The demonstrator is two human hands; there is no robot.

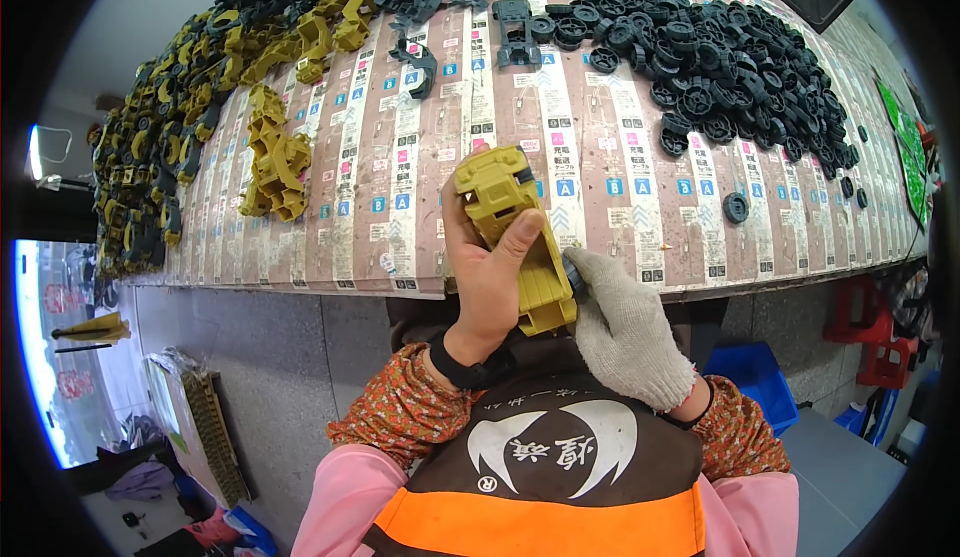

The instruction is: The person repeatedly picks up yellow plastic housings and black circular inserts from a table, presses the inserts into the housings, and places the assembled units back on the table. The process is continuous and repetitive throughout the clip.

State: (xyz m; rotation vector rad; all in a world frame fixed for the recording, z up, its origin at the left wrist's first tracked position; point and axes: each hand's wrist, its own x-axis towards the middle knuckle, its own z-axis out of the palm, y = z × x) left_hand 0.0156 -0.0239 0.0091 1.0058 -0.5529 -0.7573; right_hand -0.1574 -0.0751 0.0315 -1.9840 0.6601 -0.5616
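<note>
My bare left hand [482, 282] is wrapped round a yellow plastic toy truck body [545, 282], with the thumb across its upper side. The body is held tilted, just above the table's near edge. My right hand [630, 332], in a pale knitted glove, is closed against the truck's lower right side. Between the gloved fingertips and the body shows part of a black wheel [574, 275]. The glove hides most of it, and I cannot tell how far it sits on the truck.
A heap of black wheels [715, 67] covers the table's [340, 242] far right, with one loose wheel [735, 207] nearer. Yellow and black toy parts [150, 147] pile up at left. Yellow bodies [270, 162] lie closer in. A blue bin [755, 382] and red stools [865, 322] stand below, right.
</note>
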